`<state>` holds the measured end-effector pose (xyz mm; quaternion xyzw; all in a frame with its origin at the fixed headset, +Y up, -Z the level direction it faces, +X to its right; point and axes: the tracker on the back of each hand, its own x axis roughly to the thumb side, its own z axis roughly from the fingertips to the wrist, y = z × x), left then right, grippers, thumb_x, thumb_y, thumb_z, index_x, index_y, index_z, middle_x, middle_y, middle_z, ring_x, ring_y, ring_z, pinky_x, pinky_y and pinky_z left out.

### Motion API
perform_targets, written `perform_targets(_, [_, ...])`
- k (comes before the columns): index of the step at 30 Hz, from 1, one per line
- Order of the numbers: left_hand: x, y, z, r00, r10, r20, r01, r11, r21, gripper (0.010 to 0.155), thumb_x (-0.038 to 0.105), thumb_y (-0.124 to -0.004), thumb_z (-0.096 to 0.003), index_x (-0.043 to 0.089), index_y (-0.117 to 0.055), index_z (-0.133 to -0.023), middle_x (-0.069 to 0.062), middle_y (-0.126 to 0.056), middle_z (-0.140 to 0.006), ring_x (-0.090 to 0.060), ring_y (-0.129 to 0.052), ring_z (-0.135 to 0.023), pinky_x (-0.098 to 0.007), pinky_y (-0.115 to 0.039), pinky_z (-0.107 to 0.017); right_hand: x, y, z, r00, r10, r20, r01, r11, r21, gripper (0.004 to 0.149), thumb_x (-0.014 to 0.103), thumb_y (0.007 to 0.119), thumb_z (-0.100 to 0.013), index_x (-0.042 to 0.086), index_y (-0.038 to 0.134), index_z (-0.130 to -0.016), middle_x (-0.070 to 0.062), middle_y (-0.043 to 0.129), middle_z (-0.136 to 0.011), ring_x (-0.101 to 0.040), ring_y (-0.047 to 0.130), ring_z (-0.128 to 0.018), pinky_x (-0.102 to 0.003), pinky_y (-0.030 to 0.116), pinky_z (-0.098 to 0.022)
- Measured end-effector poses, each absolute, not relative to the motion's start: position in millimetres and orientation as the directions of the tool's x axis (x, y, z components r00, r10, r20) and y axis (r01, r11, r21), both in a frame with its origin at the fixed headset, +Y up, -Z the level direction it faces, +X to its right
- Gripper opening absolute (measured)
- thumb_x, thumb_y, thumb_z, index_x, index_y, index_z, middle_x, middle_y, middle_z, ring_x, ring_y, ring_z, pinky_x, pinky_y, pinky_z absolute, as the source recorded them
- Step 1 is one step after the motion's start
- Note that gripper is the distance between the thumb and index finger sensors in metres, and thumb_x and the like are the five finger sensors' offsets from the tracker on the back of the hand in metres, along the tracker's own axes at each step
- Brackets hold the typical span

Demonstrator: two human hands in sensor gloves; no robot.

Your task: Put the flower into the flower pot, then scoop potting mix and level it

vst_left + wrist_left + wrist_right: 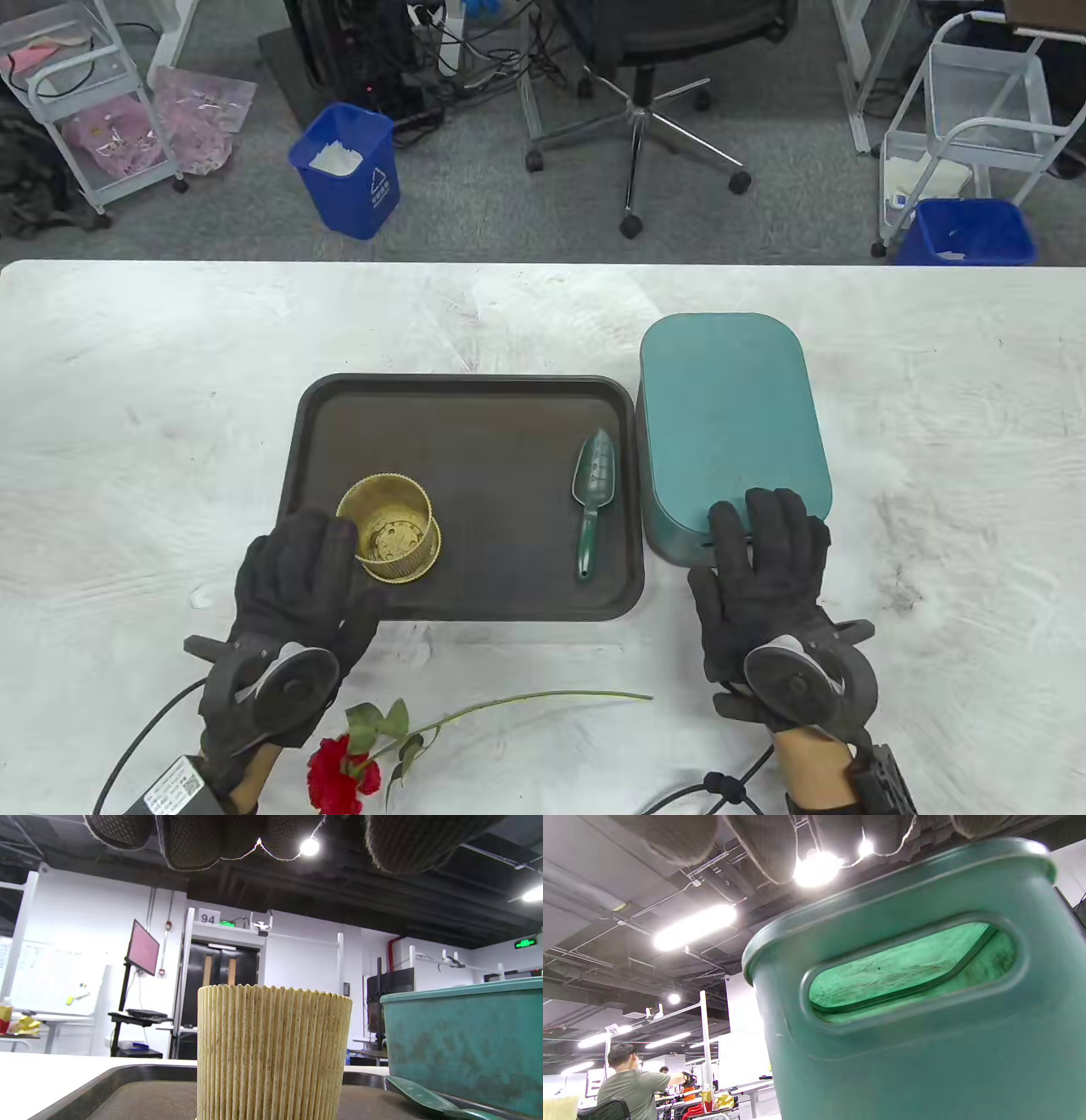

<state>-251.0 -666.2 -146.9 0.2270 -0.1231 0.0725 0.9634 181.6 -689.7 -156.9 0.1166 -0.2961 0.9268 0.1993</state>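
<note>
Neither hand grips: left hand (293, 577) relaxed beside the ribbed yellow plastic flower pot (390, 528), right hand (764, 564) flat on the teal lidded bin (730, 424); the red artificial flower (344, 768) near the pot looks light, thin-stemmed, best pinched mid-stem.

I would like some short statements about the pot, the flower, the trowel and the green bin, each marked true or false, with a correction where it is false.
1. The flower already stands in the flower pot. False: it lies on the table, in front of the tray, and the pot is empty.
2. The trowel lies on the tray, right of the pot. True.
3. The green bin has its lid on. True.
4. The right hand grips the trowel. False: its fingers rest flat on the bin's lid.
5. The left hand is at the pot's left side. True.
</note>
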Motion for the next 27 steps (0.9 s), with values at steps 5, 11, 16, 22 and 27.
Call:
perform_targets(5, [-251, -666, -147, 0.959, 0.080, 0.273, -0.194, 0.887, 0.419, 0.077, 0.062, -0.070, -0.0410, 0.026, -0.050, -0.106, -0.009, -0.043, -0.112, -0.038, -0.062, -0.103, -0.060, -0.056, -0.076, 182, -689, -156, -0.893, 0.298, 0.339, -0.439, -0.745, -0.502, 0.062, 0.048, 0.063, -0.048, 0.020, 0.054, -0.103, -0.022, 0.041, -0.115, -0.053, 0.037, -0.103, -0.082, 0.038, -0.063])
perform_targets(11, [-245, -666, -145, 0.954, 0.074, 0.290, -0.195, 0.888, 0.415, 0.076, 0.062, -0.070, -0.0410, 0.026, -0.051, -0.106, -0.009, -0.044, -0.112, -0.038, -0.063, -0.103, -0.059, -0.057, -0.076, 180, -687, -153, -0.896, 0.285, 0.341, -0.432, -0.738, -0.518, 0.062, 0.048, 0.063, -0.048, 0.020, 0.054, -0.103, -0.022, 0.040, -0.115, -0.053, 0.037, -0.103, -0.082, 0.037, -0.063])
perform_targets(16, [-245, -659, -140, 0.952, 0.067, 0.300, -0.202, 0.871, 0.447, 0.076, 0.062, -0.070, -0.0410, 0.026, -0.052, -0.106, -0.009, -0.045, -0.112, -0.038, -0.064, -0.102, -0.060, -0.057, -0.075, 177, -678, -156, -0.925, 0.202, 0.321, -0.357, -0.752, -0.554, 0.061, 0.048, 0.063, -0.049, 0.020, 0.055, -0.102, -0.022, 0.041, -0.115, -0.053, 0.038, -0.103, -0.082, 0.038, -0.063])
perform_targets(22, [-245, -651, -133, 0.948, 0.055, 0.314, -0.211, 0.846, 0.489, 0.074, 0.062, -0.070, -0.0411, 0.027, -0.055, -0.105, -0.009, -0.047, -0.111, -0.037, -0.065, -0.102, -0.059, -0.058, -0.075, 155, -653, -171, -0.932, 0.148, 0.332, -0.311, -0.798, -0.517, 0.056, 0.047, 0.065, -0.048, 0.019, 0.069, -0.096, -0.019, 0.072, -0.104, -0.050, 0.071, -0.094, -0.075, 0.060, -0.063])
perform_targets(27, [-242, -659, -137, 0.940, 0.061, 0.336, -0.217, 0.867, 0.449, 0.073, 0.062, -0.070, -0.0411, 0.027, -0.056, -0.104, -0.008, -0.048, -0.111, -0.037, -0.066, -0.101, -0.059, -0.058, -0.076, 142, -650, -211, -0.985, 0.051, 0.164, -0.090, -0.968, -0.235, 0.068, 0.059, 0.064, -0.046, 0.022, 0.059, -0.103, -0.019, 0.049, -0.116, -0.052, 0.052, -0.103, -0.076, 0.053, -0.066])
